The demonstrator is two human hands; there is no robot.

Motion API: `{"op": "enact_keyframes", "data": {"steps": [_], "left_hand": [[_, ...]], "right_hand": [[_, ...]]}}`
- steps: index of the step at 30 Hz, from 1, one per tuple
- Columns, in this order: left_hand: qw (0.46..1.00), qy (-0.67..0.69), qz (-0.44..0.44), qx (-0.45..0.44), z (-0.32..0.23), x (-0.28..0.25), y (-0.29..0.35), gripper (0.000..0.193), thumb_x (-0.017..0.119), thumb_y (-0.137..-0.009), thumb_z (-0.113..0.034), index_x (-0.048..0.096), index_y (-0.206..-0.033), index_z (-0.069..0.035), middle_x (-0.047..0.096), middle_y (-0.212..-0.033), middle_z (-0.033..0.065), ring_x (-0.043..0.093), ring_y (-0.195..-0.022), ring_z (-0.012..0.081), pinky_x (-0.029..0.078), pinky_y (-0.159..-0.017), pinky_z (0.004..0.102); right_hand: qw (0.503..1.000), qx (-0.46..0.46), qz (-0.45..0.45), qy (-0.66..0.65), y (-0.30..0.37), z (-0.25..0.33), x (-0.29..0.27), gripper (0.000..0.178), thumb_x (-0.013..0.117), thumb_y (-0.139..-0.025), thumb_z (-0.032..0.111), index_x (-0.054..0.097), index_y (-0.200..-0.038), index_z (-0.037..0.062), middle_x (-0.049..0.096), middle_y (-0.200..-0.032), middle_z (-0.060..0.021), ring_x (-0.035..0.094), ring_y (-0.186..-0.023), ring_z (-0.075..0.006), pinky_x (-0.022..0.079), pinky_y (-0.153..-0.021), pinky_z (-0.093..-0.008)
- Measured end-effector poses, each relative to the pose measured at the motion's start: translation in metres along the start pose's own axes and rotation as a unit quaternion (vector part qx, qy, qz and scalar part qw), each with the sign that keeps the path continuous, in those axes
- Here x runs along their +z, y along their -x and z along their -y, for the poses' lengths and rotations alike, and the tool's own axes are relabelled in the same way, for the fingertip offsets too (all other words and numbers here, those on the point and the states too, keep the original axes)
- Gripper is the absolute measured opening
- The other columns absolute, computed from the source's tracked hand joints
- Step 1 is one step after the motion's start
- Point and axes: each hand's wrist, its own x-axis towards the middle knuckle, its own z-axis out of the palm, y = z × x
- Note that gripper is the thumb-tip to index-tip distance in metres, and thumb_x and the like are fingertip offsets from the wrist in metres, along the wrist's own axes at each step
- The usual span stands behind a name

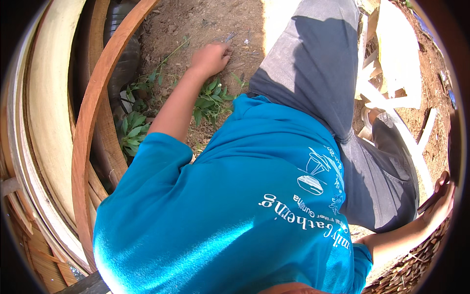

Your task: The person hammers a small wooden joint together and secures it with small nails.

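My left hand (211, 59) is low over the bare soil beyond my waist, its fingers curled and the tips bent together. Thin grey nail-like pieces (230, 37) lie right at those fingertips; whether any is pinched cannot be seen. At the far right rim my right hand (437, 208) is bent around a narrow dark piece (430, 202) that I cannot make out. That hand is beside my grey trouser leg (379, 181), and the dark picture edge cuts off what lies past it.
Long curved-looking wooden boards (51, 108) and a reddish plank (85, 127) stand along the left. Near them are a dark plastic bottle (125, 54) and green weeds (213, 98). Pale wood offcuts (399, 63) lie on the right, with brown woven-looking matting (409, 267) at the lower right.
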Motion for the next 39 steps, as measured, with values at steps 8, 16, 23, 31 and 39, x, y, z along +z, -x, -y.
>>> {"op": "enact_keyframes", "data": {"steps": [8, 16, 23, 31, 39], "left_hand": [[0.992, -0.081, -0.070, -0.065, 0.001, 0.025, -0.035, 0.029, 0.069, -0.091, -0.033, 0.071, -0.114, -0.015, 0.073, -0.111, 0.0091, 0.069, -0.104, 0.0335, 0.057, -0.084, 0.0480], [0.983, -0.068, -0.064, -0.159, 0.018, 0.038, -0.083, 0.026, 0.070, -0.090, -0.036, 0.076, -0.108, -0.018, 0.074, -0.110, 0.0106, 0.070, -0.104, 0.0340, 0.057, -0.085, 0.0474], [0.984, 0.006, 0.020, -0.177, 0.045, 0.042, -0.103, 0.029, 0.071, -0.087, -0.035, 0.077, -0.110, -0.019, 0.074, -0.113, 0.0123, 0.070, -0.106, 0.0329, 0.056, -0.089, 0.0461], [0.988, 0.079, 0.067, -0.113, 0.073, 0.039, -0.119, 0.025, 0.071, -0.088, -0.028, 0.070, -0.100, -0.006, 0.073, -0.094, 0.0159, 0.071, -0.089, 0.0296, 0.054, -0.082, 0.0403], [0.955, 0.294, -0.031, -0.012, 0.098, 0.030, -0.135, 0.032, 0.065, -0.099, -0.026, 0.067, -0.123, -0.006, 0.072, -0.102, 0.0069, 0.065, -0.088, 0.0169, 0.050, -0.082, 0.0320]], "right_hand": [[0.992, -0.039, -0.100, 0.072, 0.022, 0.049, 0.078, 0.027, 0.047, -0.109, 0.022, 0.059, -0.115, -0.0017, 0.049, -0.083, -0.0025, 0.040, -0.067, -0.0084, 0.032, -0.060, -0.0236], [0.997, -0.045, -0.062, 0.033, 0.006, 0.032, 0.067, 0.031, 0.053, -0.107, 0.021, 0.061, -0.128, -0.0002, 0.067, -0.113, -0.0074, 0.048, -0.072, -0.0067, 0.037, -0.055, -0.0188], [0.996, -0.023, -0.053, 0.069, 0.000, 0.048, 0.093, 0.055, 0.056, -0.105, 0.017, 0.039, -0.155, 0.0034, 0.060, -0.108, -0.0050, 0.047, -0.070, -0.0054, 0.038, -0.054, -0.0163], [0.995, 0.021, -0.052, 0.086, -0.014, 0.057, 0.098, 0.049, 0.050, -0.104, 0.011, 0.046, -0.153, 0.0109, 0.063, -0.104, -0.0051, 0.051, -0.071, -0.0059, 0.041, -0.058, -0.0175], [0.990, 0.042, -0.035, 0.129, -0.034, 0.064, 0.083, 0.054, 0.052, -0.103, 0.013, 0.041, -0.157, 0.0125, 0.063, -0.110, -0.0074, 0.052, -0.070, -0.0073, 0.044, -0.060, -0.0181]]}}
